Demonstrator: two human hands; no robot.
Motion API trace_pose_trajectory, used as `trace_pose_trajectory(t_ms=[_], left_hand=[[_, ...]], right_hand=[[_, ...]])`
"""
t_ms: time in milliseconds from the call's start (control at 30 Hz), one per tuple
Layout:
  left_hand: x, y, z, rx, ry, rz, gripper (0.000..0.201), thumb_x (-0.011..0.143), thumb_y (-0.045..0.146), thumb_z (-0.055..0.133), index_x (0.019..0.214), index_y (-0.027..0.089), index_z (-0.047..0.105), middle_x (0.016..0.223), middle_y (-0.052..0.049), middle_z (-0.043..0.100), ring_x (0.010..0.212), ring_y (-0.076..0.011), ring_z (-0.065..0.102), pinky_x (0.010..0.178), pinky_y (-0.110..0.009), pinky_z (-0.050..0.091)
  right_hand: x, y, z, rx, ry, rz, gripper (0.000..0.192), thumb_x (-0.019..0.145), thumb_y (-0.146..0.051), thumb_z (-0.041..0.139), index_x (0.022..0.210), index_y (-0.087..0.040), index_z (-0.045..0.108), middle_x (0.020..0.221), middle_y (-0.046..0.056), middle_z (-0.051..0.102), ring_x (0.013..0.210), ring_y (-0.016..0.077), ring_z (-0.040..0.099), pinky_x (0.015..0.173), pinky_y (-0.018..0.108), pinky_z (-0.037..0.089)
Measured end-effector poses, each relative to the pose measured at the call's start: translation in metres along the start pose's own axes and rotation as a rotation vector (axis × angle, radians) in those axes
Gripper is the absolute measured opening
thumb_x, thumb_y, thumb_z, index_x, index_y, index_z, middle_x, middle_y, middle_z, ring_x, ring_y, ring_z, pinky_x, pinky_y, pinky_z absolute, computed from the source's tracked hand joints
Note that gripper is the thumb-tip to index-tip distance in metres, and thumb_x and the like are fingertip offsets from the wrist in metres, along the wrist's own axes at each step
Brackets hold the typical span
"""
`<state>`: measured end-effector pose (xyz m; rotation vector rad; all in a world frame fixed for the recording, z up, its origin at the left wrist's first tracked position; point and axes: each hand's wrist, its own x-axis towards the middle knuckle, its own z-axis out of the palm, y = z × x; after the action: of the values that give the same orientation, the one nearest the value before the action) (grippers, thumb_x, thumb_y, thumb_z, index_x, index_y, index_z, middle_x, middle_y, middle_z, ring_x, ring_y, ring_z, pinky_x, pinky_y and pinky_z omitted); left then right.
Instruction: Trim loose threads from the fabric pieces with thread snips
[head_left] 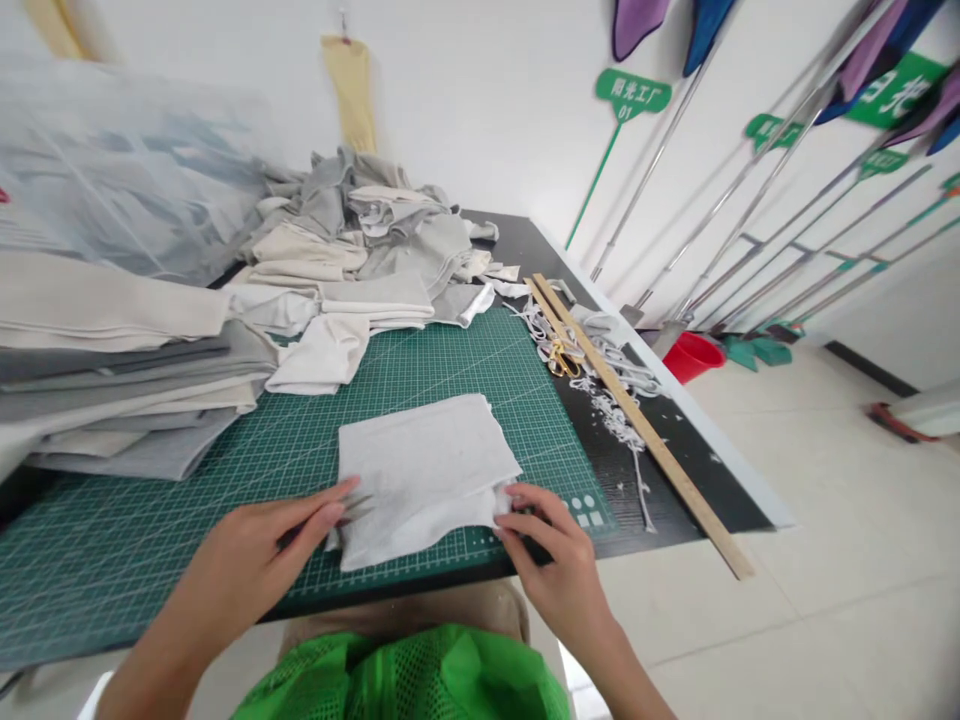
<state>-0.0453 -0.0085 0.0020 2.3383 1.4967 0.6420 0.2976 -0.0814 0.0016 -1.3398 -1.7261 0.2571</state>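
Note:
A folded light grey cloth [424,460] lies on the green cutting mat [457,360] near the table's front edge. Its lower right part shows loose, uneven layers. My left hand [262,545] pinches the cloth's left edge between thumb and forefinger. At the lower right corner, my right hand [551,550] has its fingertips closed on the cloth's edge. Parts of the fabric between the fingers of both hands are hidden.
Stacked grey and beige fabric [135,390] sits on the left, with a loose fabric heap [390,220] behind. Gold-handled scissors [562,358], a long wooden ruler [645,425] and fabric scraps [615,415] lie right. A red bucket [694,355] stands on the floor.

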Motion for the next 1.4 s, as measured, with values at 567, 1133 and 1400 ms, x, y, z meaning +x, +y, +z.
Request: trace_pose_trajectory(t_ms=[567,1133,1400], left_hand=[[0.01,0.1,0.046,-0.297,0.052,-0.098,0.034,0.09,0.044,0.066,0.12,0.029,0.075,0.105,0.001,0.08,0.083,-0.0188,0.078,0.075,-0.026,0.063],[-0.004,0.09,0.027,-0.179,0.108,0.03,0.03,0.087,0.045,0.071,0.113,0.031,0.076,0.095,0.003,0.081,0.076,-0.0154,0.077,0.069,-0.021,0.061],[-0.002,0.085,0.035,-0.112,0.038,0.309,0.033,0.088,0.018,0.062,0.117,0.028,0.074,0.102,0.001,0.08,0.081,-0.0153,0.077,0.074,-0.024,0.06]], right_hand=[[-0.03,-0.041,0.034,0.054,0.128,0.13,0.031,0.092,-0.013,0.065,0.118,-0.028,0.069,0.125,0.011,0.062,0.115,0.0259,0.064,0.092,0.041,0.06],[-0.011,-0.028,0.02,0.09,-0.04,0.081,0.019,0.09,-0.012,0.068,0.105,-0.02,0.074,0.095,0.007,0.066,0.091,0.0207,0.063,0.08,0.037,0.055],[-0.001,-0.017,0.015,0.105,-0.136,-0.044,0.018,0.093,-0.014,0.065,0.108,-0.02,0.074,0.097,0.006,0.067,0.092,0.0194,0.062,0.082,0.036,0.055]])
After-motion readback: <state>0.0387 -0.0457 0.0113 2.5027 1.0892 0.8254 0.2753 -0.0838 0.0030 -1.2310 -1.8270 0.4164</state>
